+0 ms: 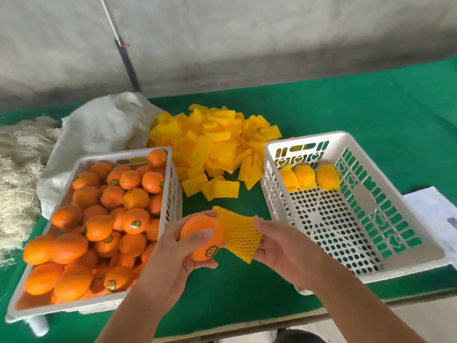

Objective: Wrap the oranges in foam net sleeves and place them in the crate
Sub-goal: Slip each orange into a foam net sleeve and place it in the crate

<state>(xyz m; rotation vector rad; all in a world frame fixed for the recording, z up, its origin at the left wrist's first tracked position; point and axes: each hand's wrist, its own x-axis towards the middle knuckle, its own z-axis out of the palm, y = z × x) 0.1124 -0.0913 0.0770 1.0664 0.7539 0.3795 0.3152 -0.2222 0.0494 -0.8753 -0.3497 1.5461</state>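
Our left hand point(173, 253) grips an orange point(201, 237); our right hand point(279, 246) pinches a net sleeve point(238, 235) touching it.

Orange point(197, 235) with a round sticker at its lower right, held above the table at 6 o'clock, touching a stretched yellow foam net sleeve point(238, 235) at its 3 o'clock. Supply crate point(162, 214) at 9 o'clock: white, heaped with bare oranges point(108, 219) (many stickered). Loose sleeve pile point(212, 142) at 12 o'clock, flat yellow pieces. Target crate point(358, 274) at 3 o'clock: white, perforated, three wrapped oranges point(306, 178) in a row against its far wall.
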